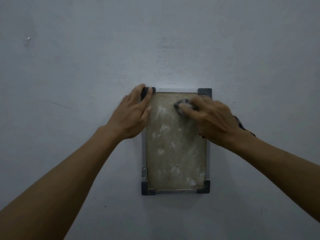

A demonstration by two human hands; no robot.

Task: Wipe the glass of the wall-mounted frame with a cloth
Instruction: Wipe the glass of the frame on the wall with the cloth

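Head view looks straight at a grey wall (86, 66), and the frame (204, 93) hangs on it, upright, with dark corner caps. Its glass (174, 153) is cloudy, spotted with pale smears from top to bottom. Left hand (133, 113) lies over the frame's upper left corner, fingers straight, fingertips over the dark cap there, thumb along the glass edge: a flat, bracing touch, nothing clasped. Right hand (213, 118) is up by the frame's upper right corner, its grip bunched around a small grey cloth (181, 103) and pressing it against the glass just below the top rail.
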